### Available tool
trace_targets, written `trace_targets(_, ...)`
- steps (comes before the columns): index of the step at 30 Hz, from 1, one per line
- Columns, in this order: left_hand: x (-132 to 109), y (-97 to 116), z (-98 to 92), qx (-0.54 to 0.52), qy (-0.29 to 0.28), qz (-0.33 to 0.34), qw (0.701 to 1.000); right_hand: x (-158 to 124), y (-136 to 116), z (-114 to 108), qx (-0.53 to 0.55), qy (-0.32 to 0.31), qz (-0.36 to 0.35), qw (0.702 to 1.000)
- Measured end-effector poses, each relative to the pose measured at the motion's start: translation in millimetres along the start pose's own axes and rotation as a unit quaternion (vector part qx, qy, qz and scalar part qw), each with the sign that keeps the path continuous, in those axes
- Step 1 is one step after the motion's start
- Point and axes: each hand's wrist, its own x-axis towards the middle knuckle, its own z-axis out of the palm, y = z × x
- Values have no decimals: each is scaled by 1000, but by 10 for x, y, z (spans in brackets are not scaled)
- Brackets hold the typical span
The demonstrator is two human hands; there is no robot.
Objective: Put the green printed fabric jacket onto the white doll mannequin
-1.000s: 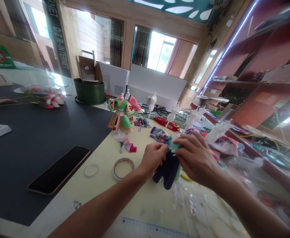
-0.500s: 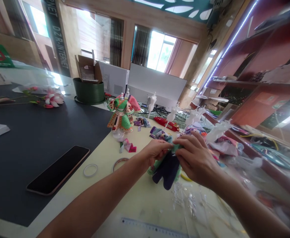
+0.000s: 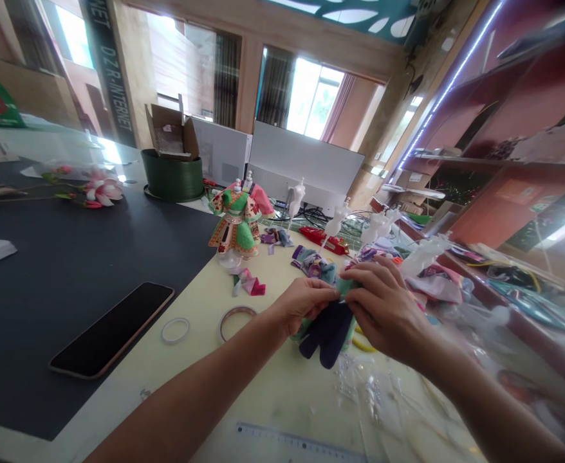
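Observation:
A small doll outfit (image 3: 328, 334), dark purple with light green cloth at its top and sides, hangs between my hands over the cream tabletop. My left hand (image 3: 306, 302) pinches its upper edge with thumb and forefinger. Close beside it, my right hand (image 3: 383, 305) has its fingers bent over the green cloth at the top. That cloth is partly hidden by my fingers. Just beyond lies a bundle of purple and teal patterned fabric (image 3: 314, 263). Further back on the left, a miniature dress form wears a green and patterned dress (image 3: 237, 222).
A phone (image 3: 113, 329), a thin white ring (image 3: 175, 330) and a tape roll (image 3: 222, 325) lie left of my forearm. Several white mini mannequins (image 3: 338, 220) stand behind a red tool (image 3: 324, 240). A ruler (image 3: 296, 442) lies in front, with clear plastic bits (image 3: 373, 395) to the right.
My left hand has shifted slightly down at the garment's top edge, and my right fingers have moved a little. More of the green cloth shows between them.

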Motion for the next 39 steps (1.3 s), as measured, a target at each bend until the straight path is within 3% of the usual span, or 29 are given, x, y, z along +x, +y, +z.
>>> trace_targets(18,-26,-236,100,-88,-4,67,994,-45,-3,20,-3,-5,28,1000)
trace_targets(39,-36,-271,136,-104,9,109,989,-22,-1,40,-10,5,49,999)
